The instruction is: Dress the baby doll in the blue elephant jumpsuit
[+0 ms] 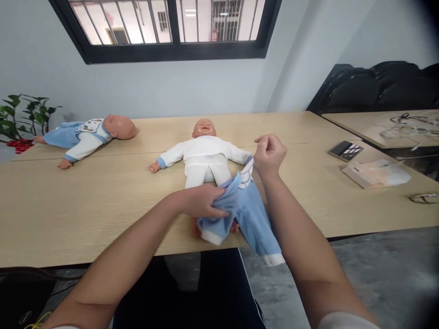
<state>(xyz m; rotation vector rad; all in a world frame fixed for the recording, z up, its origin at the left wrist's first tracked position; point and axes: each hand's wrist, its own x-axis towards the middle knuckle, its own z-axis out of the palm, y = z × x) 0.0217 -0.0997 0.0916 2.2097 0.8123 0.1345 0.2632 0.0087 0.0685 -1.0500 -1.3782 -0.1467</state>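
Note:
A baby doll [206,151] lies on its back in a white long-sleeved top and white trousers, its head toward the wall. Over its lower legs hang light blue overalls [252,210] with white cuffs and a patterned bib; one leg drapes past the table's front edge. My left hand [204,201] grips the overalls at the side, thumb and fingers around the cloth. Beside the doll's sleeve, my right hand [270,155] is closed in a fist at the bib's upper corner, though its exact hold is partly hidden. The doll's feet show partly beneath the cloth.
Another doll [85,132] in blue and white clothes lies back left, near a potted plant [25,119]. On the right of the table [103,205] are a phone-like dark object [345,151], a tissue pack [375,173] and glasses [425,198]. Cables [409,123] lie on another table; black chairs [373,87] stand behind.

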